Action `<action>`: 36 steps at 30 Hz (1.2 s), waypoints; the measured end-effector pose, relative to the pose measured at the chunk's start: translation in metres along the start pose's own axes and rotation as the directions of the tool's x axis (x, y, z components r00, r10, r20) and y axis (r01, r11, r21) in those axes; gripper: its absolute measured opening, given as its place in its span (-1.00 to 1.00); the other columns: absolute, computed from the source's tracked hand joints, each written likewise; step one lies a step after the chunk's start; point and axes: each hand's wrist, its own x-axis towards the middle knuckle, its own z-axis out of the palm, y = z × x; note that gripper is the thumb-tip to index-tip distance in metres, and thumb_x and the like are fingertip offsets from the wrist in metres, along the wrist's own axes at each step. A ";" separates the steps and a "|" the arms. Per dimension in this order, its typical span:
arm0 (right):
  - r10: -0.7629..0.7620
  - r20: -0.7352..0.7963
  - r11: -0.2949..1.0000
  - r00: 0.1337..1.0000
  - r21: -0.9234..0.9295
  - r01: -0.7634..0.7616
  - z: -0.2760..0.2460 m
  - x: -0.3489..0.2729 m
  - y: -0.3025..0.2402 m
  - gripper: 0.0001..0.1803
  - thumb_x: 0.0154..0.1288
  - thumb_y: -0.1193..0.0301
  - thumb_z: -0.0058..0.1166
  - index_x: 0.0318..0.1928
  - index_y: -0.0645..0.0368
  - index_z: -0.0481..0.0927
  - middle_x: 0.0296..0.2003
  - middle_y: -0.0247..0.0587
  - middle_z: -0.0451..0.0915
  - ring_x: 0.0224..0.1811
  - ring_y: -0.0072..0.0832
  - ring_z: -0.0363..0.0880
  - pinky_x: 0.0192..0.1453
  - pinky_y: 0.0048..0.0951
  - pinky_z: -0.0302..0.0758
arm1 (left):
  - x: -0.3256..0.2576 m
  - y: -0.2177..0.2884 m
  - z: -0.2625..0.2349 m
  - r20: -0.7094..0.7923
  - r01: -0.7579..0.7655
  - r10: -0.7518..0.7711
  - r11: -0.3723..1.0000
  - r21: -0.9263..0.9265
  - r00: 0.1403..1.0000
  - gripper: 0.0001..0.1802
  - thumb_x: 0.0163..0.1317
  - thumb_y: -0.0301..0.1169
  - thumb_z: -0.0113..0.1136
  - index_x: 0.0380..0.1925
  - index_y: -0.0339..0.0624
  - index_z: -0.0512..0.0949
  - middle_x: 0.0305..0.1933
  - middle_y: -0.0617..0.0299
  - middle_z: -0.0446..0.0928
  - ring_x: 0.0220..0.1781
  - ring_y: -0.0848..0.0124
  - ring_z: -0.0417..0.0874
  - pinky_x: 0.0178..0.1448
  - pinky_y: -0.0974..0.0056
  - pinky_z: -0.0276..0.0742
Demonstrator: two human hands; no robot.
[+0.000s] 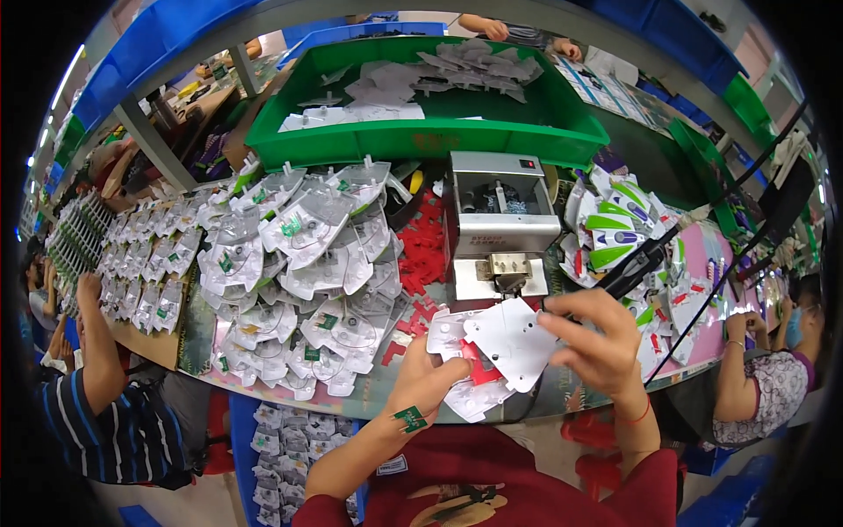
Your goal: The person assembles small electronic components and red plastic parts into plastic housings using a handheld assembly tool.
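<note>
My left hand grips a white plastic plate from below, with a red plastic piece pressed against it. A small green circuit board lies on my left wrist. My right hand is closed around a black electric screwdriver and its fingers rest on the plate's right edge. More white plates lie under the held one at the table edge.
A grey screw feeder box stands just behind my hands, beside a heap of red pieces. A pile of white plates with green boards fills the left. A green bin sits at the back. Co-workers flank me on both sides.
</note>
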 end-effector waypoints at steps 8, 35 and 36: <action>0.115 0.189 0.986 0.975 0.101 -0.136 0.001 -0.010 0.008 -0.74 -0.21 0.58 0.17 -0.35 0.22 0.59 -0.40 -0.19 0.52 -0.43 -0.36 0.50 -0.43 -0.48 0.44 | 0.000 -0.003 0.009 0.064 -0.002 -0.003 0.997 0.083 0.998 -0.55 -0.07 -0.60 0.04 -0.08 -0.43 0.33 -0.20 0.10 0.48 -0.18 0.40 0.53 -0.12 0.28 0.49; 0.119 0.090 0.992 0.989 -0.055 -0.115 -0.002 -0.026 -0.010 -0.72 -0.32 0.61 0.19 -0.42 0.21 0.59 -0.49 -0.20 0.51 -0.51 -0.36 0.49 -0.49 -0.50 0.40 | 0.004 -0.009 0.015 0.155 -0.094 0.080 0.992 0.084 0.985 -0.72 -0.07 -0.57 -0.02 -0.28 -0.45 0.43 -0.46 0.29 0.47 -0.47 0.63 0.38 -0.42 0.44 0.36; 0.123 0.090 0.991 0.988 -0.056 -0.118 -0.004 -0.026 -0.009 -0.72 -0.32 0.61 0.19 -0.42 0.21 0.59 -0.49 -0.20 0.51 -0.51 -0.36 0.49 -0.49 -0.50 0.40 | 0.004 -0.008 0.014 0.157 -0.091 0.077 0.992 0.084 0.985 -0.72 -0.07 -0.57 -0.02 -0.28 -0.45 0.43 -0.46 0.29 0.47 -0.47 0.63 0.38 -0.42 0.44 0.36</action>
